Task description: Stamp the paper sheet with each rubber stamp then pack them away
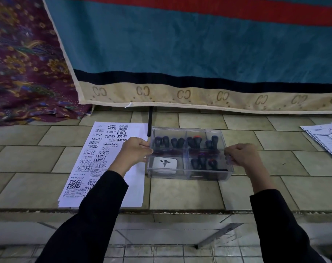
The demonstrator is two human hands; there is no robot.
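A clear plastic box (225,174) stands on the tiled counter, its transparent lid (188,132) lying over it. Inside stand several dark-handled rubber stamps (177,142), one with a red top (197,138), and a white Artline ink pad (165,165) in the near left compartment. My left hand (135,151) grips the lid's left edge. My right hand (241,155) pinches the lid's right edge. Left of the box lies the paper sheet (85,164), covered with black stamp prints, partly under my left forearm.
A black rod (150,121) lies behind the box's back left corner. More printed papers (326,135) lie at the far right. A hanging teal cloth (199,54) and a patterned cloth (24,63) close off the back. The counter's front edge (161,211) runs below my arms.
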